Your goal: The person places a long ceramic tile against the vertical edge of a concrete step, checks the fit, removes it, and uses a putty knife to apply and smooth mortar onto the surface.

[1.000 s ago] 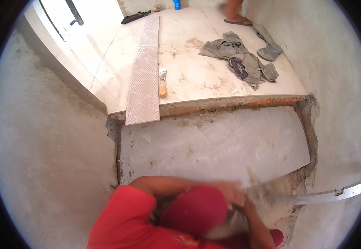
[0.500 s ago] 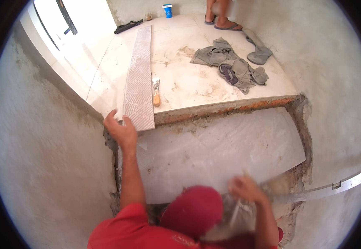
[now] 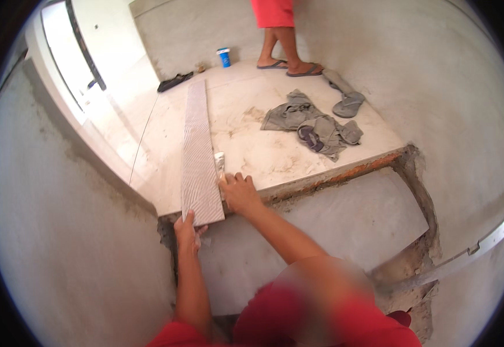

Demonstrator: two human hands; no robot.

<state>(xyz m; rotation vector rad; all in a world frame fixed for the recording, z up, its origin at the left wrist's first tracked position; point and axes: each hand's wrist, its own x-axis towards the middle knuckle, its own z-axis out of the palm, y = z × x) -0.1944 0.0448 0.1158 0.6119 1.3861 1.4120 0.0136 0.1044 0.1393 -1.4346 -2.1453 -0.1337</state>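
Strip (image 3: 199,156): long, narrow, flat slab, pale pinkish-grey; upper face w/ fine combed ridges in slanting bands. Lies on raised tiled floor (image 3: 246,153), near end jutting past the step edge over the recess. Long axis runs fore-aft, pointing away fr. person twd far wall, tipped a bit L.

L hand (image 3: 188,232) grasping strip's near L corner, thumb on top, fingers below. R hand (image 3: 240,194) at strip's R edge, fingers curled over handle of flat-bladed tool (image 3: 220,161); can't tell if closed on it. Tool lies along strip, pale blade end pointing away.

Recess: smooth grey sheet (image 3: 333,214), broken rough masonry edges, reddish brick showing at step. Crumpled grey cloth (image 3: 315,124) on tiles, R of strip.

Container: blue tub (image 3: 224,57), white rim, by far wall; contents n/v. 2nd person (image 3: 274,17) nearby, red shorts, flip-flops. Metal bar (image 3: 454,266) at R, nr bare plastered wall (image 3: 472,168).
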